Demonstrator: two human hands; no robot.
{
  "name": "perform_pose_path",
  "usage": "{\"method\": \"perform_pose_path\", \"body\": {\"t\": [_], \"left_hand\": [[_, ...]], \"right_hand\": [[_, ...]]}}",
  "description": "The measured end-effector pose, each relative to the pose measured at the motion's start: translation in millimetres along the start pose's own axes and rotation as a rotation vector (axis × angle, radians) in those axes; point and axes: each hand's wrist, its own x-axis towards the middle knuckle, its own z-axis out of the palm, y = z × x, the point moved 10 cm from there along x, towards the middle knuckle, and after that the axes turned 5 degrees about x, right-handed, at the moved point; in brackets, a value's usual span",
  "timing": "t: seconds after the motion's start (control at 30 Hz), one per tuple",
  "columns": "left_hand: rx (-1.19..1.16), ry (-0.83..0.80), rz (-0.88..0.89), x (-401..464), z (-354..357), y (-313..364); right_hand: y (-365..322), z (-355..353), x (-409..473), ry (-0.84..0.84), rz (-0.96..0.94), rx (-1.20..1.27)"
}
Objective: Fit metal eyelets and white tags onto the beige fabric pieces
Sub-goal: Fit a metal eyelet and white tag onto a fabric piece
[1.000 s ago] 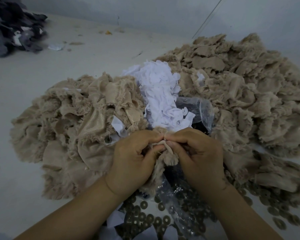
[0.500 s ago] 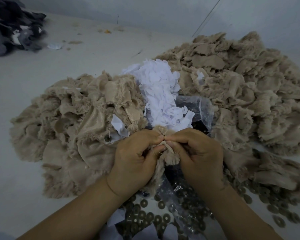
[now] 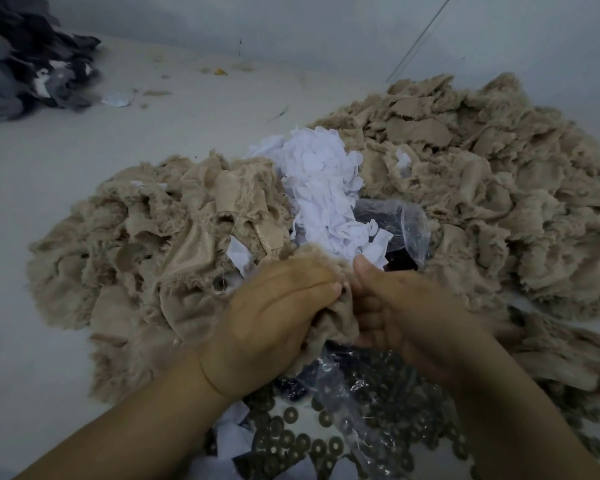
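My left hand [image 3: 274, 313] and my right hand [image 3: 409, 306] meet at the centre and both grip one small fuzzy beige fabric piece [image 3: 340, 317] between them; any eyelet on it is hidden by the fingers. Beyond the hands lies a heap of white tags [image 3: 323, 188]. Several dark metal eyelets [image 3: 291, 441] are scattered on the surface near my wrists. A large beige fabric pile [image 3: 482, 188] rises at the right, and a second beige pile [image 3: 146, 244] lies at the left.
A clear plastic bag [image 3: 399, 223] lies behind my right hand, and more crumpled plastic [image 3: 347, 389] covers eyelets below it. Dark grey fabric scraps [image 3: 25, 60] are heaped at the far left corner. A pale wall [image 3: 291, 22] closes the back.
The beige piece has been pulled up and spread between my hands. My right thumb now points upward, and my fingertips no longer pinch together at one spot.
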Motion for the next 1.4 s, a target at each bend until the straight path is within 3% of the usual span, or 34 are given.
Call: {"method": "perform_pose_path", "body": {"t": [0.1,0.17,0.3,0.4,0.47,0.7,0.9,1.03,1.4], "left_hand": [[-0.067,-0.040,0.012,-2.5,5.4,7.5],[-0.147,-0.029,-0.069,-3.6,1.4,3.6],[-0.214,0.085,-0.488,-8.2,-14.0,-33.3],[-0.277,-0.021,-0.824,-13.9,2.3,-55.2],[-0.277,-0.095,-0.909,-17.7,12.7,-57.9],[-0.350,-0.057,-0.874,-18.4,12.6,-50.0],[-0.408,0.028,-1.002,-26.0,10.2,-58.0],[-0.397,0.027,-0.999,-24.5,11.5,-54.3],[-0.690,0.211,-1.227,-46.2,21.4,-70.5]], "right_hand": [[-1.2,11.2,3.4,-0.063,-0.007,0.292],[-2.5,18.0,3.5,-0.089,0.019,0.403],[-3.3,29.2,0.9,-0.155,0.058,0.480],[-9.5,32.6,0.3,-0.163,-0.018,0.440],[-8.4,31.5,1.1,-0.141,-0.042,0.466],[-3.7,27.9,-0.6,-0.063,-0.047,0.483],[-0.6,24.8,0.1,-0.002,-0.066,0.429],[-5.6,23.9,-4.0,0.012,-0.144,0.345],[-4.3,20.2,0.7,0.039,-0.157,0.476]]}}
